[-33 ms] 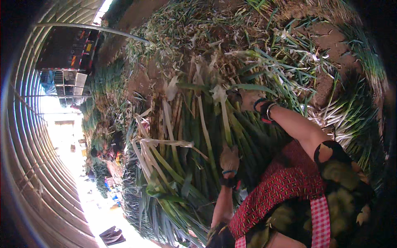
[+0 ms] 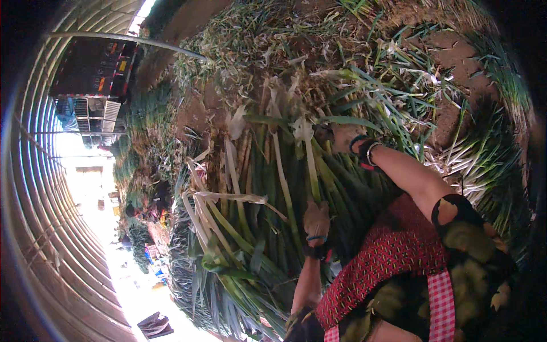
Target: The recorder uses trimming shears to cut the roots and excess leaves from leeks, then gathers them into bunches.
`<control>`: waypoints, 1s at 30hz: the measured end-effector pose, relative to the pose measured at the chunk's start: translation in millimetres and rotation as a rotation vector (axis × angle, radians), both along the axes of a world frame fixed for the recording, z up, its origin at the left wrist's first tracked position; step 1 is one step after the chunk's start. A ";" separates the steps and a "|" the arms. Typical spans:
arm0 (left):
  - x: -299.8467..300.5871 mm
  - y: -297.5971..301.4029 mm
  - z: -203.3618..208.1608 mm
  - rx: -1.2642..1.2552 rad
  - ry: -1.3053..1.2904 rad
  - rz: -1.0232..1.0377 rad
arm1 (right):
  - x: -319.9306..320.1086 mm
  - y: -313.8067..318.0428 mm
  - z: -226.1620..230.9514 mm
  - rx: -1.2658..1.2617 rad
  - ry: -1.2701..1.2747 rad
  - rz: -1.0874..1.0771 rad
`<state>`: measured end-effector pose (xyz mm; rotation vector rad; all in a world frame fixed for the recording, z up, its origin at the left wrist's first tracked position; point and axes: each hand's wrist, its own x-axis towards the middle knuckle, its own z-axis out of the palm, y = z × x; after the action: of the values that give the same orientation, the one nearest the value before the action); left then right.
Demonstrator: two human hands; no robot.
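Observation:
A long green onion [image 2: 311, 165] with a pale, papery peel [image 2: 302, 130] at its far end runs toward me over a heap of other green onions. My left hand [image 2: 316, 221], in a pale glove, is closed around its green part. Just right of the peeled end is my right hand [image 2: 344, 138], also gloved, with its fingers curled. Something dark shows at those fingertips, too unclear to name. Several more green onions [image 2: 233, 165] with white shanks lie to the left, their leaves spreading toward me.
Stripped leaves and peelings [image 2: 245, 57] litter the brown soil beyond the heap. On the right lies another pile of green onions [image 2: 464, 162]. Further bundles [image 2: 148, 114] line the left side. A dark truck [image 2: 91, 68] and a curved ribbed wall [image 2: 45, 205] stand farther left.

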<state>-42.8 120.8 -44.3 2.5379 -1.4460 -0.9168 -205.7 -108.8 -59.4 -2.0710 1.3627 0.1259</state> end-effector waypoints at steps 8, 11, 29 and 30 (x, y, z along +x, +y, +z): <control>10.3 6.8 0.9 0.038 -0.028 -0.043 | -10.9 6.5 -15.1 -0.015 -0.060 -0.016; -0.7 4.0 10.3 -0.013 0.014 0.062 | -27.5 16.7 -35.9 -0.082 -0.229 -0.036; 60.2 -6.7 120.9 -0.636 0.524 0.348 | -75.2 77.0 10.3 0.009 -0.199 0.154; 66.6 -0.9 137.4 -0.665 0.499 0.384 | -78.7 81.6 11.3 0.027 -0.182 0.140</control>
<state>23.8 119.9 93.1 1.8262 -0.8723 -0.7573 -284.4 -27.2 -48.1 -2.0987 1.1022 0.0145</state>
